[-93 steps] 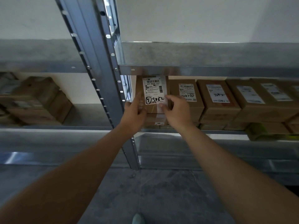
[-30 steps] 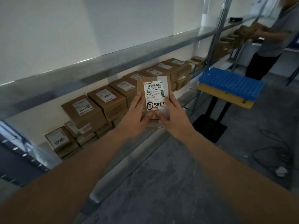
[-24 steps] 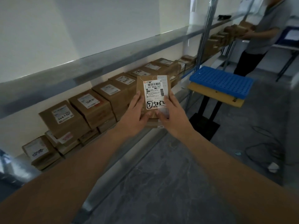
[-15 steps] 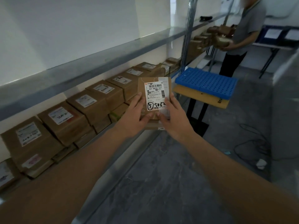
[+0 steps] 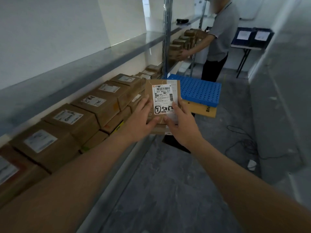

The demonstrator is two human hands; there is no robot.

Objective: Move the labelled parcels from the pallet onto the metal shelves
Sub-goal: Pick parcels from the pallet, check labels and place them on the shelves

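View has swung along the shelf (image 5: 94, 58); parcel (image 5: 162, 101) unplaced, left hand (image 5: 143, 123) and right hand (image 5: 181, 126) gripping it. Many boxes (image 5: 87, 113) already shelved beneath.

Metal shelf (image 5: 117, 132) along left wall: labelled brown parcels (image 5: 84, 118) in stacked row. Upper shelf (image 5: 84, 64).

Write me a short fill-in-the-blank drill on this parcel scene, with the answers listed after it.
1. The held parcel is gripped by ____ hands, left hand and right hand.
2. The perforated pallet behind it is coloured ____.
3. The circled handwritten digit on its label is ____.
4. The shelved boxes lie to the wearer's ____.

Answers: both; blue; 5; left
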